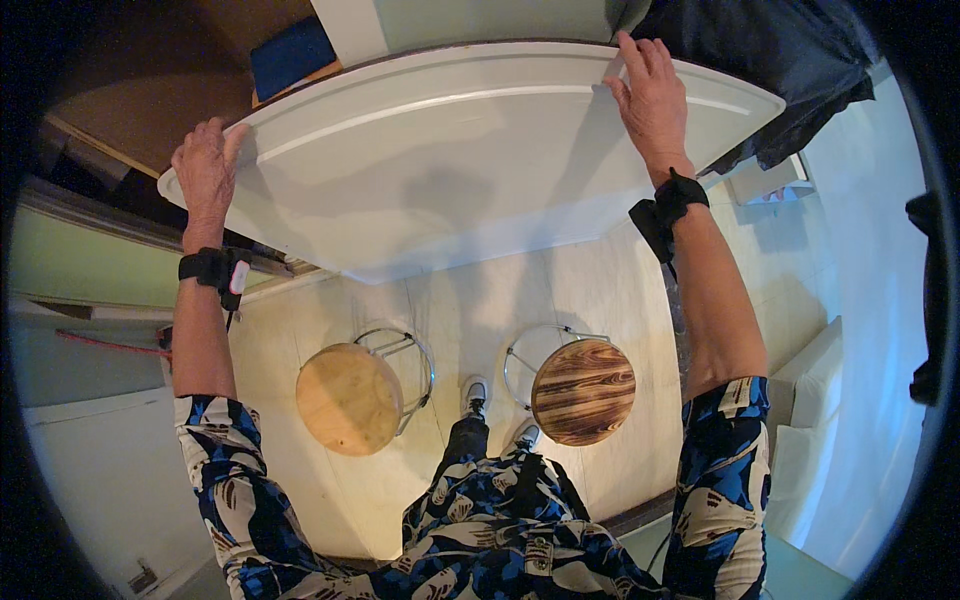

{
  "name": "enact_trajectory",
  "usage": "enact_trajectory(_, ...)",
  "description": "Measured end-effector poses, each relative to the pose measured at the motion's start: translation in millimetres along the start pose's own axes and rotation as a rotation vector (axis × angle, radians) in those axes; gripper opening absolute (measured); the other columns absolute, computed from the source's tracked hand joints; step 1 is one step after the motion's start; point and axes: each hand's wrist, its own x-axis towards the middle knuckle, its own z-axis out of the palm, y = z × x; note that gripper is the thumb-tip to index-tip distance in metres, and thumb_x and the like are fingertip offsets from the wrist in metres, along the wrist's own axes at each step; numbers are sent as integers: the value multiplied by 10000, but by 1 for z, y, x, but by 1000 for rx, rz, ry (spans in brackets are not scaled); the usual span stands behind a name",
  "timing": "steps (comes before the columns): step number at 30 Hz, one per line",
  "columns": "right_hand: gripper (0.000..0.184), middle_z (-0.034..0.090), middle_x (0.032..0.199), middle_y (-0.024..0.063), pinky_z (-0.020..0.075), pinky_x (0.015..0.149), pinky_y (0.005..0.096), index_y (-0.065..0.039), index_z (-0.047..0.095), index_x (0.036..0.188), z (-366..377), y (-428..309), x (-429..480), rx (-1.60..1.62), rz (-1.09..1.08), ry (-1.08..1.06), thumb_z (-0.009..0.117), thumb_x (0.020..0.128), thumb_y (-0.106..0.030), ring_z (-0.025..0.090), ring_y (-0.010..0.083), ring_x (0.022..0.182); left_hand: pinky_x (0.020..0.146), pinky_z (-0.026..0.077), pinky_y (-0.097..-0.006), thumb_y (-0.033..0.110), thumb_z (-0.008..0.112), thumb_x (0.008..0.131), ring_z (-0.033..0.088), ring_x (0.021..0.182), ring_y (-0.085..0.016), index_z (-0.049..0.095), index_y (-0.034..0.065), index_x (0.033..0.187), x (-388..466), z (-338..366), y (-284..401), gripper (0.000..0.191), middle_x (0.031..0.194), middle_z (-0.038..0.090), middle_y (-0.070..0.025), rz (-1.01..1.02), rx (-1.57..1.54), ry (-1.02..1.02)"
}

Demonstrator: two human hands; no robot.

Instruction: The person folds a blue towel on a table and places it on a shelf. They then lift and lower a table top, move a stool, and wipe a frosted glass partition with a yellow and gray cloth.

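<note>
A large white panel with rounded corners and a ridge along its upper edge stands tilted before me. At the panel's left end, my left hand grips the edge, its fingers curled over the far side and the thumb on the near face. My right hand holds the same top edge further right, fingertips hooked over the rim. Most of the panel's back is hidden. Its lower edge comes down near the pale floor; whether it rests there I cannot tell.
Two round wooden stools with metal legs stand by my feet: a light one at left, a dark-grained one at right. Black sheeting hangs at the upper right. A dark blue box-like object sits behind the panel on the left.
</note>
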Motion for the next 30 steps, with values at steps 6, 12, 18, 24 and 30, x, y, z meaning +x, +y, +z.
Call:
enact_trajectory(6, 331, 518, 1088, 170, 403, 832, 418, -45, 539, 1034, -169, -30, -76, 405, -113, -107, 584, 710, -96, 509, 331, 981, 895, 306, -425, 380, 432, 864, 470, 992, -304, 520, 29, 1043, -2, 9, -11, 404, 1000, 534, -140, -80, 74, -161)
enact_trajectory(12, 96, 561, 729, 171, 442, 574, 368, -5, 575, 832, -266, -51, -362, 580, 1024, -819, 532, 770, -63, 549, 322, 649, 963, 257, -446, 375, 387, 891, 445, 1033, -318, 467, -16, 1105, 4, 6, -9, 452, 1079, 493, -169, -21, 107, -173)
enact_trajectory(18, 207, 610, 645, 97, 470, 503, 293, 12, 609, 746, -359, -95, -547, 618, 1738, -1130, 526, 764, -177, 599, 183, 552, 992, 209, -477, 419, 339, 899, 356, 1165, -286, 405, 54, 1212, 2, 11, -6, 485, 1237, 410, -135, -103, 148, -295)
enact_trajectory(24, 218, 608, 661, 98, 458, 450, 281, 15, 574, 843, -392, -99, -543, 704, 2114, -1001, 507, 793, -185, 599, 183, 536, 965, 224, -544, 406, 404, 875, 194, 1278, -320, 241, 181, 1344, 0, 13, 25, 545, 1393, 233, -85, -162, 138, 18)
enact_trajectory(30, 188, 602, 667, 82, 467, 474, 265, -6, 567, 865, -391, -91, -489, 765, 2100, -906, 475, 825, -165, 603, 168, 554, 957, 240, -531, 256, 536, 806, 191, 1277, -333, 226, 159, 1353, 6, 4, 68, 636, 1406, 179, -124, -123, -32, 36)
